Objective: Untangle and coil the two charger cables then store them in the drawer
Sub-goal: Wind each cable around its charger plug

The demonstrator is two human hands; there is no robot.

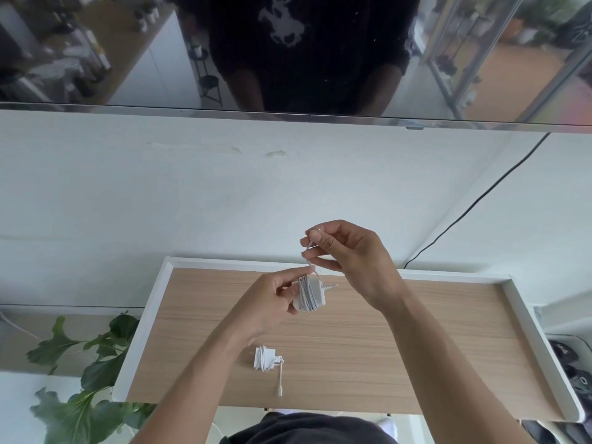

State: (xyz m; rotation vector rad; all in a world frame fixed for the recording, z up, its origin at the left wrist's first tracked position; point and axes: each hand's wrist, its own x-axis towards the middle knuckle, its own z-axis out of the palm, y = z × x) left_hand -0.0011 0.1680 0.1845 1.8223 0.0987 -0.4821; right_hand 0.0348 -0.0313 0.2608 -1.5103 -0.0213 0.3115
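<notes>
My left hand (272, 299) grips a white charger block (310, 294) with its cable wound around it, held above the wooden desk top (400, 341). My right hand (349, 254) is just above it and pinches the free end of that cable (309, 251) between thumb and fingers. A second white charger (263, 358) lies on the desk below my left wrist, its cable coiled around it and a short tail with the plug (280, 384) pointing toward me. No drawer is visible.
The desk has a raised white rim (150, 315) on the left, back and right. A large dark screen (288, 52) hangs on the wall above. A black cord (474, 203) runs down the wall at right. Green plant leaves (96, 363) stand left of the desk.
</notes>
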